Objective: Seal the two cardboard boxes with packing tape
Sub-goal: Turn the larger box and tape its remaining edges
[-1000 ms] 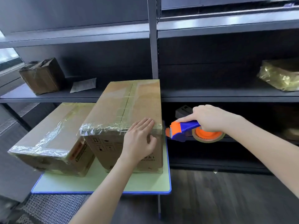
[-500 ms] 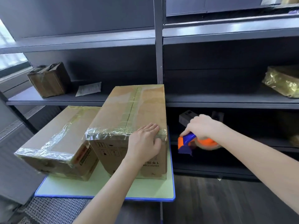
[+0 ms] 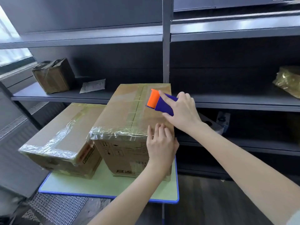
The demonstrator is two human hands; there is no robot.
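On the small table (image 3: pixel 103 184) stand two taped boxes, the taller box (image 3: pixel 129 114) right of the lower box (image 3: pixel 65 130). My left hand (image 3: pixel 160 143) lies flat, fingers straight, on its near right corner; my right hand (image 3: pixel 183 111) grips the tape dispenser (image 3: pixel 159 101) above its top.

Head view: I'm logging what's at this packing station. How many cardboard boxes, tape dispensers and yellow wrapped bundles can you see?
Cardboard boxes: 3
Tape dispenser: 1
Yellow wrapped bundle: 1
Total: 5
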